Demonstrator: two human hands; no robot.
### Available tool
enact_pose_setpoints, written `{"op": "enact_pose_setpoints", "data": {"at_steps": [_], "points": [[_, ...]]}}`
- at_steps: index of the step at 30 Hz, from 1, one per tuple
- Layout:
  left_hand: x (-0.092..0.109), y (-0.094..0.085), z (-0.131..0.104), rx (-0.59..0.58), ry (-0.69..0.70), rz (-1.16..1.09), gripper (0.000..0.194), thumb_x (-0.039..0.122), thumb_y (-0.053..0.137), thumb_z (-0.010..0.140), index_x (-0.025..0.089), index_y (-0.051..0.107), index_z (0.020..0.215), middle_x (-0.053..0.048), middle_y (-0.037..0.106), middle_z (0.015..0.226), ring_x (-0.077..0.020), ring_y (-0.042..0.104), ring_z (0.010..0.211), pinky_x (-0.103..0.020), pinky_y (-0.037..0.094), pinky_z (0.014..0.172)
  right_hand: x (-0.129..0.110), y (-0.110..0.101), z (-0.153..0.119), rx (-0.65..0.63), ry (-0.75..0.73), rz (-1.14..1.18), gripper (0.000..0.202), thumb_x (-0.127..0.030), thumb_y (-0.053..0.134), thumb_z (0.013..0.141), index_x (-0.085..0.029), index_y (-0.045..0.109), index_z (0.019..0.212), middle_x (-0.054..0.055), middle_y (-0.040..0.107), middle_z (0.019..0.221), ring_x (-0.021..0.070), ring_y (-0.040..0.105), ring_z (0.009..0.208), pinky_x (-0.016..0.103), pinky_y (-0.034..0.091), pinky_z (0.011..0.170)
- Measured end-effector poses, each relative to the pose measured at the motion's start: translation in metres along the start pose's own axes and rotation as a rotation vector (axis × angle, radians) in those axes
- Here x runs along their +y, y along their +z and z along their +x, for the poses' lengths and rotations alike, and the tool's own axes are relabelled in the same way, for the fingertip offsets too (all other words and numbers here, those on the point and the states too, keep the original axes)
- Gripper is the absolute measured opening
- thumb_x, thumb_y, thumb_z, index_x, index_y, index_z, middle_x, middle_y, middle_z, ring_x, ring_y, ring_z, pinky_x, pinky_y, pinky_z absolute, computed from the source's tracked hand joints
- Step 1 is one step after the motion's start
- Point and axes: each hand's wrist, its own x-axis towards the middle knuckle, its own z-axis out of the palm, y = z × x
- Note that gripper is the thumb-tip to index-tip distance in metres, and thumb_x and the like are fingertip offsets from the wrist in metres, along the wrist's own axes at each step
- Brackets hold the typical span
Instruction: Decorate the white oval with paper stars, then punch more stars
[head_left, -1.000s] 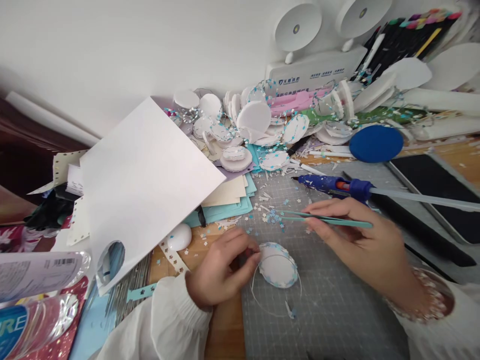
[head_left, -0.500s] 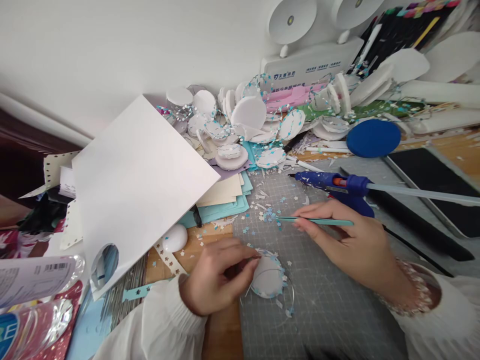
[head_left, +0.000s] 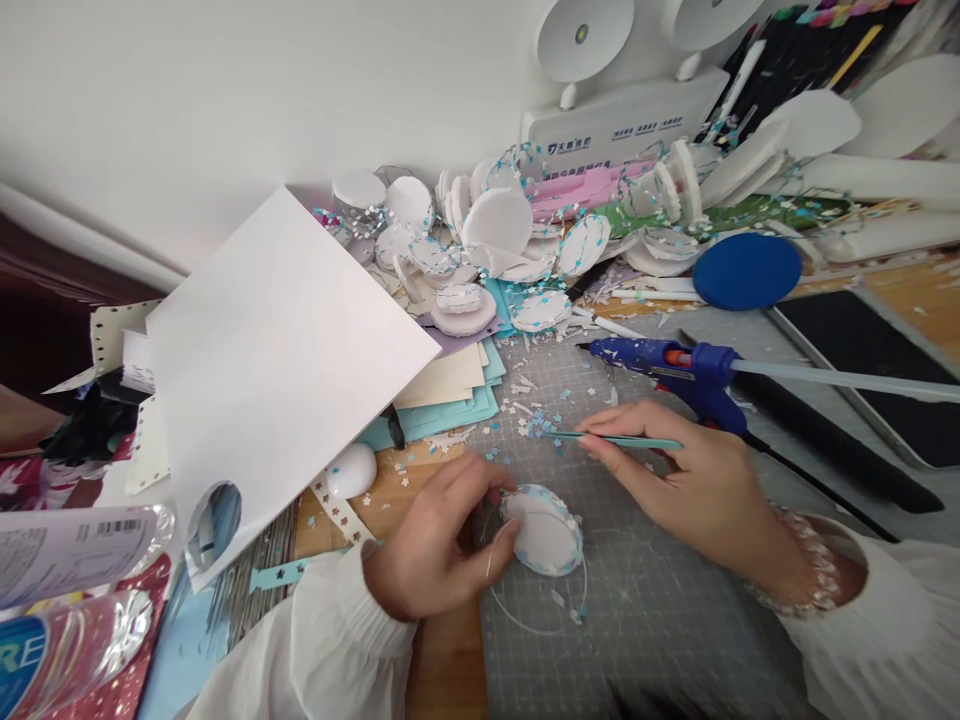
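Observation:
My left hand (head_left: 454,535) has its thumb and fingers around the left edge of a round white disc (head_left: 546,535), whose rim carries small blue and white pieces. A thin clear wire loops from the disc over the grey cutting mat (head_left: 637,640). My right hand (head_left: 675,480) is closed on teal tweezers (head_left: 630,440), their tip at a small heap of blue star-shaped pieces (head_left: 538,426). More tiny pieces lie scattered around that heap.
A blue glue gun (head_left: 675,365) lies behind my right hand, with a phone (head_left: 877,370) farther right. White discs (head_left: 497,228) are piled at the back. A large white sheet (head_left: 285,370) stands at left, near a plastic bottle (head_left: 75,640). A blue round lid (head_left: 747,272) is behind.
The disc has shifted slightly up and right and turned in my left hand, whose thumb and fingers are farther apart. My right hand and the tweezers have moved slightly left.

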Motion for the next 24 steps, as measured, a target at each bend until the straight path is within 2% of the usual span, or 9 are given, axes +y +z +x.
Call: {"op": "enact_pose_setpoints", "data": {"at_steps": [5,9,13,18,24], "points": [[0.003,-0.004,0.003,0.015,0.096,-0.111,0.022,0.014,0.056,0.083,0.010,0.064,0.104,-0.011,0.063,0.092,-0.0184,0.057,0.081,-0.029,0.047,0.068,-0.004,-0.004,0.000,0.078,0.037,0.143,0.008,-0.017,0.069,0.082,-0.023,0.064,0.081,0.000,0.074,0.084,0.0143,0.071,0.080,0.025,0.058,0.075],[0.002,-0.004,0.004,0.211,0.042,-0.177,0.020,0.016,0.057,0.088,0.013,0.069,0.103,-0.011,0.064,0.092,-0.0193,0.059,0.087,-0.031,0.048,0.076,-0.011,-0.008,-0.002,0.102,0.052,0.294,0.012,-0.013,0.068,0.081,-0.024,0.064,0.082,0.000,0.072,0.083,0.0145,0.071,0.080,0.023,0.060,0.069],[0.001,-0.001,0.006,0.349,-0.042,-0.284,0.013,0.019,0.063,0.087,0.015,0.072,0.095,-0.007,0.062,0.084,-0.0171,0.058,0.080,-0.028,0.047,0.069,-0.023,-0.008,-0.008,0.077,0.055,0.395,0.017,-0.011,0.068,0.080,-0.025,0.064,0.087,0.000,0.074,0.086,0.0154,0.072,0.074,0.023,0.062,0.061],[0.004,0.003,0.006,0.344,-0.017,-0.464,0.011,0.016,0.068,0.083,0.016,0.073,0.092,-0.006,0.063,0.082,-0.0145,0.057,0.075,-0.026,0.048,0.067,-0.033,-0.007,-0.015,0.000,0.029,0.422,0.021,-0.009,0.066,0.081,-0.027,0.064,0.093,0.000,0.075,0.091,0.0148,0.073,0.081,0.020,0.061,0.063],[0.007,0.005,0.005,0.347,-0.016,-0.502,0.008,0.012,0.067,0.083,0.016,0.073,0.086,-0.005,0.063,0.077,-0.0138,0.057,0.072,-0.026,0.047,0.063,-0.035,-0.008,-0.016,-0.028,-0.020,0.394,0.022,-0.009,0.067,0.081,-0.026,0.065,0.093,0.000,0.075,0.089,0.0162,0.073,0.083,0.023,0.062,0.071]]}}
